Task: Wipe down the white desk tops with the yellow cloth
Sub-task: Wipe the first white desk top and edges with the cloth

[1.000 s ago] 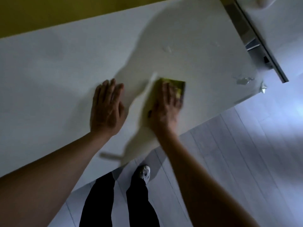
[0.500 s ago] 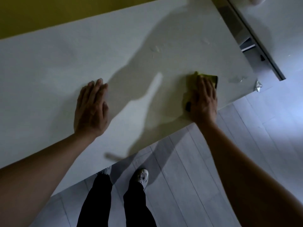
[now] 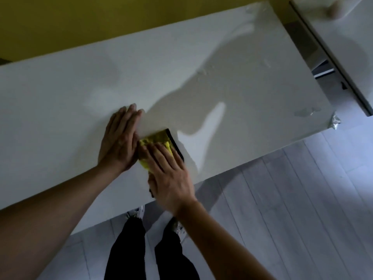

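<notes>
A long white desk top [image 3: 60, 102] fills the upper left and middle of the head view. The yellow cloth [image 3: 156, 140], folded with a dark edge, lies near the desk's front edge. My right hand [image 3: 168, 174] presses flat on the cloth with straight fingers and covers its near part. My left hand [image 3: 119, 141] rests flat on the desk, palm down, just left of the cloth and touching it. Shiny wet streaks [image 3: 304, 112] show near the desk's right end.
A second white desk [image 3: 343, 37] stands at the upper right across a narrow gap. A yellow wall [image 3: 80, 23] runs behind the desk. A crumpled bit of foil [image 3: 335, 121] sits at the desk's right front corner. My legs and shoes stand on pale floorboards [image 3: 282, 199] below.
My right hand slid the cloth right toward the desk's end, then back left until it meets my left hand. My left hand stayed flat on the desk.
</notes>
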A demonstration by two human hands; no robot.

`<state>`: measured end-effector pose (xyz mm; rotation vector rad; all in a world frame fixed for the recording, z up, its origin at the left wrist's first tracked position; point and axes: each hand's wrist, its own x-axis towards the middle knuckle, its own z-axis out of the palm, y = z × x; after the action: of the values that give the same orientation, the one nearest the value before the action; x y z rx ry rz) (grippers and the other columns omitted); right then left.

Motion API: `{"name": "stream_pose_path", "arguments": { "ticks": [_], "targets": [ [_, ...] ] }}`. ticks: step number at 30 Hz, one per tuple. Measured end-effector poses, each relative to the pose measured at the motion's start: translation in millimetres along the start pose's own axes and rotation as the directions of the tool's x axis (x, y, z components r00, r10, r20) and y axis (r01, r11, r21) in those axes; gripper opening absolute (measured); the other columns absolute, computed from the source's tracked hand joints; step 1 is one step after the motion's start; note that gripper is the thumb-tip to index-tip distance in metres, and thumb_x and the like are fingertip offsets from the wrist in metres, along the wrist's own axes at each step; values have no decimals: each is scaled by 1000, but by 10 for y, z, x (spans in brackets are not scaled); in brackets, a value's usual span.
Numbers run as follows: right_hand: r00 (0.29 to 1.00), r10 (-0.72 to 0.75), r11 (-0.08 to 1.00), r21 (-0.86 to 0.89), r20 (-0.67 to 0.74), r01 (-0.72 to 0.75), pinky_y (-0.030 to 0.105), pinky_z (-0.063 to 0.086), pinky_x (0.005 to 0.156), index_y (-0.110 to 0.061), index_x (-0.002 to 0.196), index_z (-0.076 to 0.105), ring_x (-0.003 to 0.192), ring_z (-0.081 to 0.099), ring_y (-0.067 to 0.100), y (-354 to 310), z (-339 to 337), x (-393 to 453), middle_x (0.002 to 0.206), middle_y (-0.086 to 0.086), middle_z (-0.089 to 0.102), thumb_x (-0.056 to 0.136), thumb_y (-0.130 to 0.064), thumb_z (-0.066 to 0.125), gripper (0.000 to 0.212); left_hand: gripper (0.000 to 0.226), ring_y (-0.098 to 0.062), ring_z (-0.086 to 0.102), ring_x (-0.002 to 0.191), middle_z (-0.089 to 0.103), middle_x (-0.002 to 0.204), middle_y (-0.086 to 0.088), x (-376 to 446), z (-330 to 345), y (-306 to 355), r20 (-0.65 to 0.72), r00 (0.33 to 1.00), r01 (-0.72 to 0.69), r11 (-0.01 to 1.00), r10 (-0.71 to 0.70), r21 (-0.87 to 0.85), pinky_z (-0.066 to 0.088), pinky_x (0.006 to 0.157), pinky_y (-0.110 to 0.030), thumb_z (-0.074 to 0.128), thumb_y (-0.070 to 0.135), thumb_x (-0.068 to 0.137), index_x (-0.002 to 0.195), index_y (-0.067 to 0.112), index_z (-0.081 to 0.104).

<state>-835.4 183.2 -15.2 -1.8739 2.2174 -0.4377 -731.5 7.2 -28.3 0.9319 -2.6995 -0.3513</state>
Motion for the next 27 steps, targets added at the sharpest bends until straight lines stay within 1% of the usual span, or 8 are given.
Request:
{"name": "stream_pose_path", "arguments": {
  "ticks": [3, 5, 9, 13, 16, 19, 23, 27],
  "targets": [
    [999, -21, 999, 42, -44, 23, 51, 20, 125, -20, 155, 37, 154, 22, 22, 485, -163, -10, 162, 4, 33, 96, -26, 44, 59, 58, -36, 24, 157, 29, 169, -14, -4, -3, 50, -3, 1000, 27, 1000, -27, 1, 21, 127, -53, 33, 20, 103, 161, 9, 35],
    [977, 131, 991, 40, -167, -126, 55, 26, 121, -12, 145, 52, 151, 30, 26, 974, -293, 37, 159, 9, 40, 95, -23, 43, 52, 58, -34, 24, 157, 29, 169, -13, -1, -7, 77, -4, 999, 43, 999, -43, 3, 20, 128, -52, 32, 20, 104, 161, 11, 36],
    [775, 564, 822, 99, -284, -561, 46, 18, 125, -17, 160, 24, 154, 16, 24, 1802, -614, 324, 166, 7, 24, 101, -35, 32, 62, 58, -32, 24, 158, 29, 170, -10, 21, -13, 91, -5, 997, 72, 997, -72, 3, 20, 128, -50, 31, 22, 104, 161, 13, 35],
    [641, 691, 711, 155, -335, -686, 44, 7, 126, -19, 162, 13, 156, 6, 19, 1751, -626, 613, 169, 3, 13, 101, -31, 30, 64, 57, -33, 26, 157, 31, 169, -11, 39, -5, 89, -18, 997, 72, 997, -72, 2, 22, 128, -51, 32, 20, 104, 161, 11, 36],
    [812, 509, 860, 147, -284, -488, 48, 11, 126, -18, 160, 23, 155, 15, 24, 1293, -445, 768, 167, 6, 22, 102, -26, 40, 61, 57, -33, 27, 157, 32, 168, -11, 30, -6, 76, -26, 996, 87, 996, -87, -9, 24, 127, -52, 34, 19, 103, 160, 10, 37],
    [981, 68, 993, 112, -181, -48, 53, 22, 122, -21, 156, 37, 152, 28, 23, 830, -266, 1026, 160, 4, 37, 103, -29, 45, 54, 59, -34, 27, 157, 30, 170, -9, 15, -6, 49, -20, 996, 92, 996, -92, 4, 25, 126, -53, 37, 20, 103, 161, 9, 36],
    [964, -256, 965, 36, -67, 259, 44, 17, 126, -26, 155, 38, 153, 23, 19, 888, -274, 1323, 162, -1, 36, 105, -31, 47, 50, 59, -35, 29, 156, 30, 170, -9, 29, -16, 48, -14, 995, 104, 994, -103, 36, 27, 125, -52, 36, 24, 105, 162, 9, 33],
    [957, -190, 978, 40, -218, 203, 51, 26, 121, -17, 147, 52, 146, 39, 29, 1416, -379, 1563, 152, 9, 50, 103, -28, 53, 46, 53, -37, 40, 147, 43, 161, -13, 97, -46, 85, -29, 992, 127, 990, -126, 61, 32, 118, -51, 43, 20, 101, 152, 8, 48]
  ]
}}
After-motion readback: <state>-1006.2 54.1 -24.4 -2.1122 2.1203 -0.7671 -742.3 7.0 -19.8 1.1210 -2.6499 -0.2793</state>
